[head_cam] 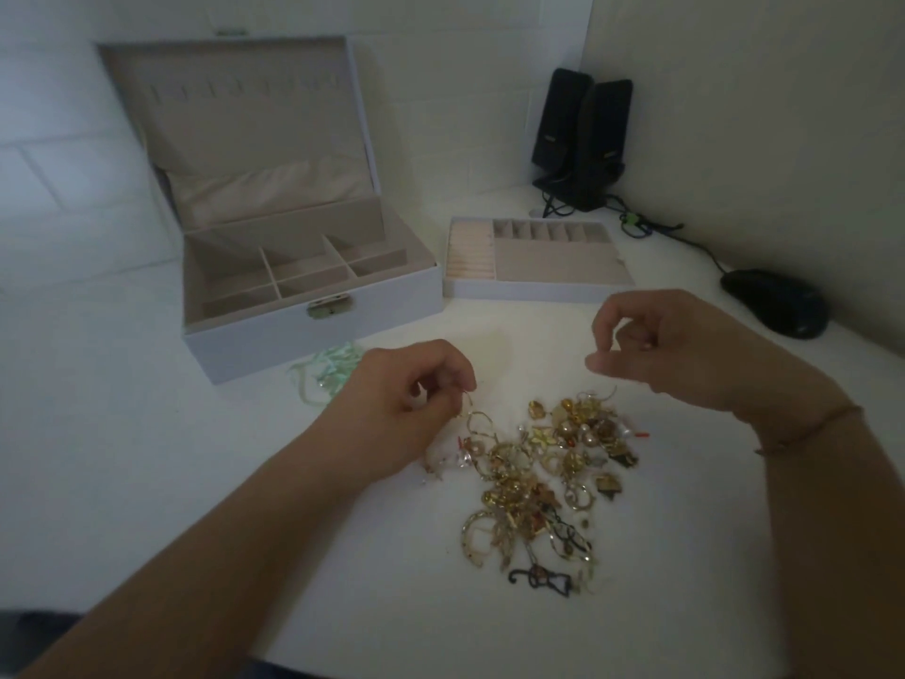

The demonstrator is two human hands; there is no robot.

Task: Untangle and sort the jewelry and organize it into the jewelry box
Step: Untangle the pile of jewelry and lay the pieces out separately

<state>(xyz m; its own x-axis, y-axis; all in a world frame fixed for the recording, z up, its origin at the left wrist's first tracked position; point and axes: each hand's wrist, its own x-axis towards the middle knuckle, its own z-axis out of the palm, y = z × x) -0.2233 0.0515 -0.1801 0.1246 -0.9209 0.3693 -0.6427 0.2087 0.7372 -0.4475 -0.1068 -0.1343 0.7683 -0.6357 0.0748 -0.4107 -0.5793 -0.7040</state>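
A tangled pile of gold jewelry (543,487) lies on the white table in front of me. My left hand (411,399) pinches a thin gold hook or ring at the pile's upper left edge. My right hand (651,345) hovers above the pile's upper right, thumb and forefinger pinched together; whether it holds anything is too small to tell. The white jewelry box (313,325) stands open at the back left, its divided compartments looking empty. Its removable tray (534,286) sits to the box's right.
A pale green ribbon-like bundle (328,370) lies in front of the box. Two black speakers (583,139) stand in the back corner with cables trailing. A black computer mouse (774,301) rests at the right, near the wall.
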